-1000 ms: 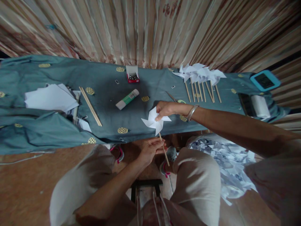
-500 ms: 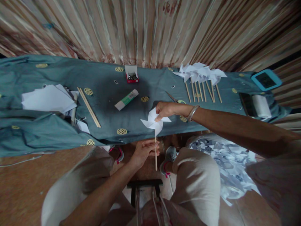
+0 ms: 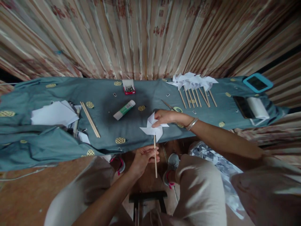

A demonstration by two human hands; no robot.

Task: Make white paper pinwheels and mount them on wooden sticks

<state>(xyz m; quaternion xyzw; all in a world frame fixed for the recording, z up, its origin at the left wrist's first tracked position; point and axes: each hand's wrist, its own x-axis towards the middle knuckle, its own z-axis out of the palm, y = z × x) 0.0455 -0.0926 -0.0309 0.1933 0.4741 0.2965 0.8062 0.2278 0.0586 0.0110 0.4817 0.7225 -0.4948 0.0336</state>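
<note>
A white paper pinwheel on a wooden stick is held upright over the table's front edge. My left hand pinches the stick midway, its lower end sticking out below the fingers. At the pinwheel's centre, my right hand presses with thumb and fingers closed on the folded paper; a bracelet circles that wrist. Scissors with pale green handles lie just beyond the right hand. Left of the pinwheel rests a green-and-white glue stick. Behind it stands an open red box of small metal pins.
Several finished pinwheels lie in a row at the back right. White paper sheets and loose wooden sticks are at the left. A blue-framed device and a phone sit far right. Paper scraps fill a bag below.
The camera view has tilted up, so the table sits lower in the picture. The pinwheel's blades have turned slightly under my right hand; both hands keep their hold.
</note>
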